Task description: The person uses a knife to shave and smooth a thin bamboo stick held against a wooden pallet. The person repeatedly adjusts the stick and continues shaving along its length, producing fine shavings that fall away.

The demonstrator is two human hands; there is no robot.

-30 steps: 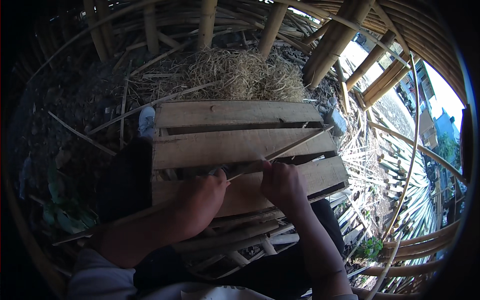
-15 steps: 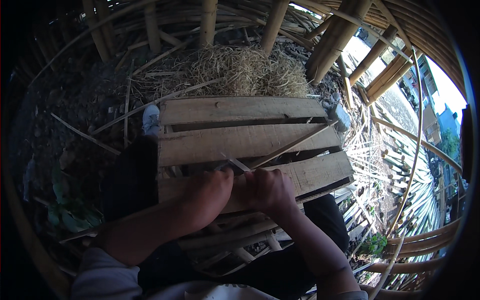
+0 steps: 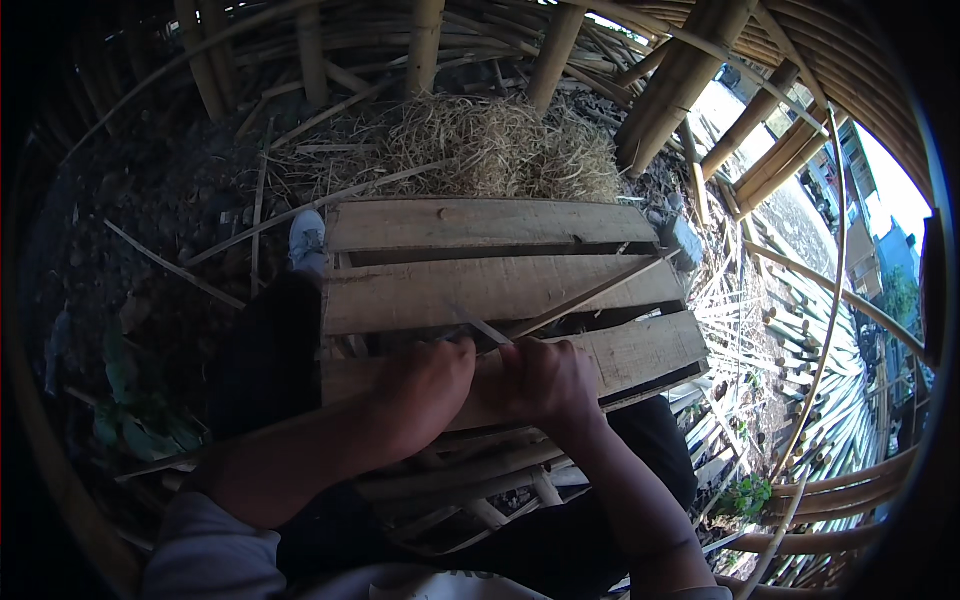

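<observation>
A long bamboo strip [image 3: 590,296] runs slantwise over a slatted wooden crate [image 3: 500,285], from its far right side down toward my lower left. My left hand [image 3: 432,385] is closed around the strip above the near slats. Close beside it, my right hand [image 3: 552,380] is closed in a fist on a knife, whose thin pale blade [image 3: 486,329] pokes out up and left between the two hands. The handle is hidden in the fist. Where the blade meets the strip is partly covered by my fingers.
Curly bamboo shavings [image 3: 500,150] are heaped beyond the crate, before upright bamboo poles [image 3: 424,50]. A shoe [image 3: 307,238] is at the crate's left. Cut bamboo pieces [image 3: 840,385] lie stacked on the right, by a green plant [image 3: 745,497].
Both hands have shifted slightly right in the picture, as has the crate. The blade has turned slightly against the strip. Both grips stay closed.
</observation>
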